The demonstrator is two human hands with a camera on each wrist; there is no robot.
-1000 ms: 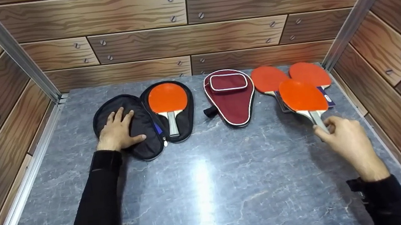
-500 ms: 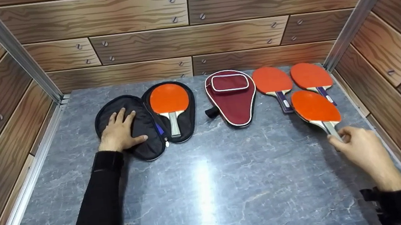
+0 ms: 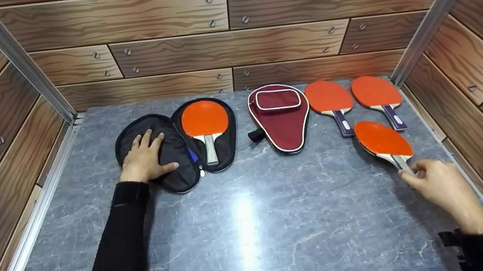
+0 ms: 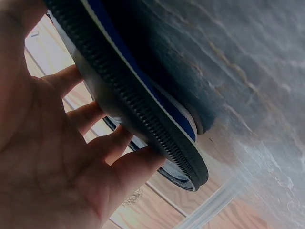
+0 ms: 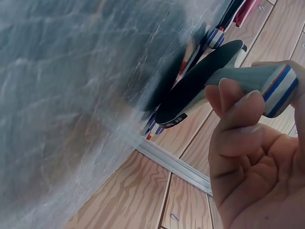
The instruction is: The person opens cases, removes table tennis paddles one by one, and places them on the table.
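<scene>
With fingers spread, my left hand (image 3: pixel 143 160) rests on the folded-back flap of a black paddle case (image 3: pixel 179 177). The case lies unzipped, and its zipper edge passes beside my fingers (image 4: pixel 138 167) in the left wrist view. Inside its other half sits an orange table tennis paddle (image 3: pixel 205 119), handle toward me. My right hand (image 3: pixel 444 189) pinches the grey handle of another orange table tennis paddle (image 3: pixel 383 139), tilted over the table. From below, the right wrist view shows its black underside (image 5: pixel 200 86) and striped handle end (image 5: pixel 281 90).
A maroon paddle case (image 3: pixel 280 123) with white piping lies at the back middle. To its right are two red paddles, one nearer the case (image 3: pixel 329 95) and one by the corner (image 3: pixel 375 90). Wood-patterned walls (image 3: pixel 233 47) with metal corner posts enclose the grey table (image 3: pixel 311 217).
My right hand has drawn the orange paddle toward me and slightly right, off the two red paddles it overlapped. My left hand stays on the black flap.
</scene>
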